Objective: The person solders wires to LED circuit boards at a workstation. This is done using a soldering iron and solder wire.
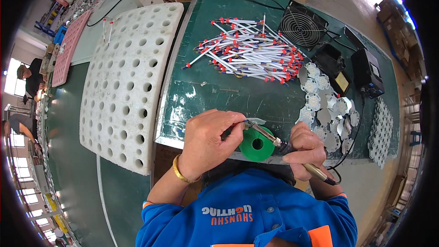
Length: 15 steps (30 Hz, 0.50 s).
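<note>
**Soldering Iron Held over Spool at Near Edge**

Right hand (305, 148): grip clamped on the soldering iron with metal barrel and black collar (285, 147). Iron tip points left, toward the left hand (212, 139). Left grip: thumb and forefinger bent toward each other beside the tip; whether they clamp a part cannot be told. Bright green round spool (248, 148): under the iron, at the near edge of the dark green worktop (215, 105). Red-banded white tubes (254, 55): piled at far centre. Silver metal discs (324, 117): heaped right.
</note>
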Tool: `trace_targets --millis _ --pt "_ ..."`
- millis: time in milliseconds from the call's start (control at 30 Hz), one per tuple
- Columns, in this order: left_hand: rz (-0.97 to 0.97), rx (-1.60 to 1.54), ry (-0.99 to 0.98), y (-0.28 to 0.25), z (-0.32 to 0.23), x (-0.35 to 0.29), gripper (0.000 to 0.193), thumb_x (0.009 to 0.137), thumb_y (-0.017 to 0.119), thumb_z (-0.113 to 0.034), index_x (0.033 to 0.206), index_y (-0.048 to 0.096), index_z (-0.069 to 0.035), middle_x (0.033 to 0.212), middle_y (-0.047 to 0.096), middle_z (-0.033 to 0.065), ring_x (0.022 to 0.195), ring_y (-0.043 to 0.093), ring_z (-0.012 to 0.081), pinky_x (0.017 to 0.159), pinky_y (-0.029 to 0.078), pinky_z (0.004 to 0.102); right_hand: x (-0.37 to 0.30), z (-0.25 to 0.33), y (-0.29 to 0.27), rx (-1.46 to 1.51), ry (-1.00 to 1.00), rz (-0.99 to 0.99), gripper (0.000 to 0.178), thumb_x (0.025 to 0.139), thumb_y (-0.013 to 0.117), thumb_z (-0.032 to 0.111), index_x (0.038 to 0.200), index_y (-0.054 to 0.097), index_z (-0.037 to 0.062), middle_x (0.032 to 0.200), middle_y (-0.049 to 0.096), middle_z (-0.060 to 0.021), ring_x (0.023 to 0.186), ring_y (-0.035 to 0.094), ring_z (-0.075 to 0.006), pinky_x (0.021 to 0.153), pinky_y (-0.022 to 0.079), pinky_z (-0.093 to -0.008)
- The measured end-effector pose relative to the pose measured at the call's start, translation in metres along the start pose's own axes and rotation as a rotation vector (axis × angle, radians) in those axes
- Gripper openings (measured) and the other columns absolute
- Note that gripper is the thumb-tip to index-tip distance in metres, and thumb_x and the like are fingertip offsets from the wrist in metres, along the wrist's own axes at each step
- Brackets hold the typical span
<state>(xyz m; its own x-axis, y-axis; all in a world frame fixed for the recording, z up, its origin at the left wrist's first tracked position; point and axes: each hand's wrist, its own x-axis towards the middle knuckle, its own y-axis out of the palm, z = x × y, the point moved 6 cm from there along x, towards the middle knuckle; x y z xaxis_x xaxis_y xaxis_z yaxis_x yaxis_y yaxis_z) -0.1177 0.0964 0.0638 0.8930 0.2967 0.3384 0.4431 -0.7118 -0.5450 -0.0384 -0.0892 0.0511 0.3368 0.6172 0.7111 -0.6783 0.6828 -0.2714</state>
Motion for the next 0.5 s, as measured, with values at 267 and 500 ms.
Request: trace_targets --millis 267,500 --pt "0.062 -0.036 -0.069 0.003 0.006 0.001 0.011 0.074 0.063 -0.001 0.085 0.067 0.0 0.072 0.066 0.0078 0.054 0.057 0.0109 0.05 0.045 0.0223 0.002 0.0 0.001 -0.03 -0.037 0.022 0.019 0.063 0.056 0.002 0.078 0.065 0.0084 0.063 0.043 -0.0019 0.054 0.043 -0.0183 0.055 0.036 -0.0333" --pt "0.113 -0.291 -0.344 0.012 0.025 -0.004 0.009 0.078 0.062 -0.001 0.086 0.065 0.002 0.074 0.065 0.0021 0.063 0.057 0.0037 0.056 0.046 0.019 0.001 -0.005 0.001 -0.079 -0.047 0.021 0.019 0.064 0.055 0.001 0.079 0.064 0.0073 0.063 0.043 -0.0025 0.054 0.042 -0.0189 0.057 0.037 -0.0352"
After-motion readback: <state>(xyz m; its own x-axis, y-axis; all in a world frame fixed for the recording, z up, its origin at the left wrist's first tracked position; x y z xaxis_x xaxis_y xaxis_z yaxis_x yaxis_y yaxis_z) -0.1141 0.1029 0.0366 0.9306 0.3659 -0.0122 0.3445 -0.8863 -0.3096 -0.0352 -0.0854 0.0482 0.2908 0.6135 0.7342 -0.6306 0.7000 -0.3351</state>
